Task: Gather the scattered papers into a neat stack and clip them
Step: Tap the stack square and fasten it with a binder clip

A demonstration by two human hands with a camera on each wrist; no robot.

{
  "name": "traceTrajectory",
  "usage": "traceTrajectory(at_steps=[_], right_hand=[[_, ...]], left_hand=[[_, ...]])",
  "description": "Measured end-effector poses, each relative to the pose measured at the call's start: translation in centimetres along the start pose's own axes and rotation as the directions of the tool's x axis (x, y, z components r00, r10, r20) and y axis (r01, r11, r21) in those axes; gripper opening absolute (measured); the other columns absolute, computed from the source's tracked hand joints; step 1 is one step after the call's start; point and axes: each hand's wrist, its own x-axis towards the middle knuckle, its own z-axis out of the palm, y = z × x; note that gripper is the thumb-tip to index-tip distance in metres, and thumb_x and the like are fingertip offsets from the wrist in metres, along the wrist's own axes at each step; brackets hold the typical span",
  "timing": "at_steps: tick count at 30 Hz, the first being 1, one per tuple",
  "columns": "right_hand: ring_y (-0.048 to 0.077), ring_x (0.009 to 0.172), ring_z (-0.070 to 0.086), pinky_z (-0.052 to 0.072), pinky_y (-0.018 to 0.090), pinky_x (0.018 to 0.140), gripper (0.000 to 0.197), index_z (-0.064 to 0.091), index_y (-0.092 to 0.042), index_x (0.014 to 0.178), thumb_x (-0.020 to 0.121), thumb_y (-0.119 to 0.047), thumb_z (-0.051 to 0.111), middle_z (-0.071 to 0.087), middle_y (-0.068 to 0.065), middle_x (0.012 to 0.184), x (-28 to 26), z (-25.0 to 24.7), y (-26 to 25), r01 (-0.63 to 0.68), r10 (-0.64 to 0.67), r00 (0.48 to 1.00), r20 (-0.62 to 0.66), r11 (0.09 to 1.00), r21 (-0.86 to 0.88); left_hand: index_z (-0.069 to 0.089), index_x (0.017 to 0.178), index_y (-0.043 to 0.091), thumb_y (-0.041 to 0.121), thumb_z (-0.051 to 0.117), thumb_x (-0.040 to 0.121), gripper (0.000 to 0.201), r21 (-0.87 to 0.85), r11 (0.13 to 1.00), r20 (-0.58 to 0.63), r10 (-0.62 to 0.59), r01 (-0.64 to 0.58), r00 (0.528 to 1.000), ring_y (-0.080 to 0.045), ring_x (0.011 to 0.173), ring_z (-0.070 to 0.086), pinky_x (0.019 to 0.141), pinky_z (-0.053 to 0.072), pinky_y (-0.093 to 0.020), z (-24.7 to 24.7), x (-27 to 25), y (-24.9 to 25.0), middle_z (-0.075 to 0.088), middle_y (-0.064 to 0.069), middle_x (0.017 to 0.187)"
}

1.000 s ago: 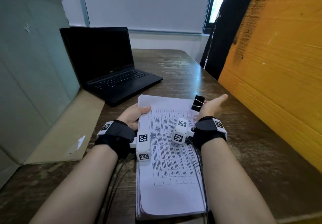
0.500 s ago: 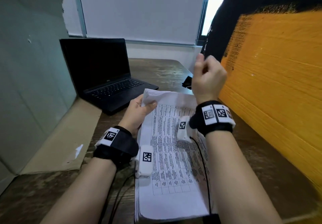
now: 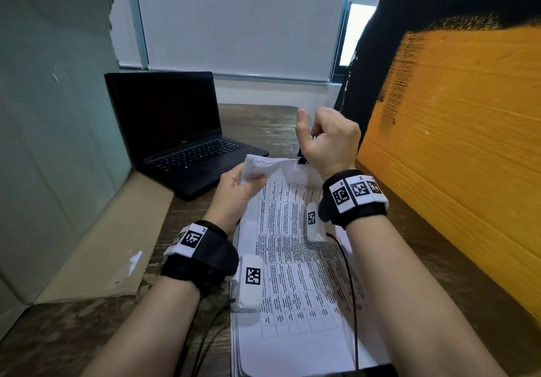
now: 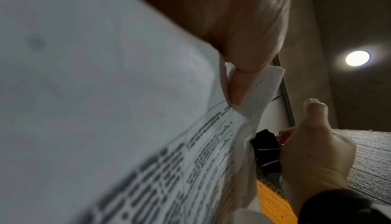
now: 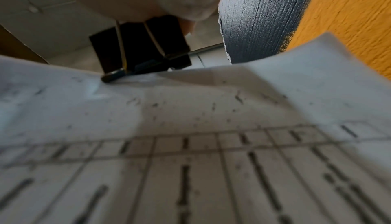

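**Clip at far edge of paper stack**

Paper stack (image 3: 295, 274) lies on desk (image 3: 439, 288), far left corner lifted. Left hand (image 3: 234, 195) grip: thumb and fingers pinching that curled corner. Right hand (image 3: 328, 139) grip: closed on black binder clip (image 5: 139, 47), its mouth at the stack's far edge. Laptop (image 3: 175, 130) sits beyond, left.

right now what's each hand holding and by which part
The left hand pinches the paper stack by its far left corner, lifting it. The right hand grips the black binder clip by its wire handles, at the stack's far edge.
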Motion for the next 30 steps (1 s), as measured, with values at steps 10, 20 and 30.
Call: traceTrajectory(at_steps=[10, 20, 30], right_hand=[[0.018, 0.04, 0.036, 0.033, 0.031, 0.04, 0.053, 0.041, -0.007, 0.047, 0.09, -0.035, 0.053, 0.036, 0.001, 0.043, 0.9, -0.1, -1.1, 0.023, -0.031, 0.995, 0.091, 0.996, 0.092], [0.019, 0.038, 0.037, 0.033, 0.027, 0.045, 0.052, 0.04, -0.012, 0.046, 0.089, -0.037, 0.053, 0.033, -0.005, 0.044, 1.7, 0.0, -2.8, 0.068, -0.103, 0.972, 0.211, 0.984, 0.167], [0.015, 0.044, 0.035, 0.033, 0.033, 0.05, 0.06, 0.041, -0.005, 0.05, 0.092, -0.047, 0.04, 0.033, -0.004, 0.043, 1.3, 0.2, -1.1, -0.279, 0.218, 0.892, 0.395, 0.954, 0.105]], left_hand=[[0.066, 0.101, 0.002, 0.005, 0.06, 0.09, 0.013, 0.07, 0.992, 0.0, 0.1, -0.1, 0.995, -0.016, 0.094, 0.06, 0.092, 0.047, -0.035, 0.3, 0.0, 0.3, 0.067, -0.007, 0.098], [0.073, 0.092, 0.032, 0.01, 0.061, 0.088, 0.026, 0.101, 0.98, 0.063, 0.165, -0.17, 0.984, -0.017, 0.091, 0.059, 0.087, 0.047, -0.037, 0.5, -0.1, 0.3, 0.068, 0.0, 0.092], [0.066, 0.092, 0.024, 0.003, 0.061, 0.089, 0.021, 0.068, 0.988, -0.023, 0.139, -0.138, 0.99, -0.01, 0.092, 0.062, 0.09, 0.047, -0.033, 0.3, -0.1, 0.6, 0.069, 0.008, 0.09]])
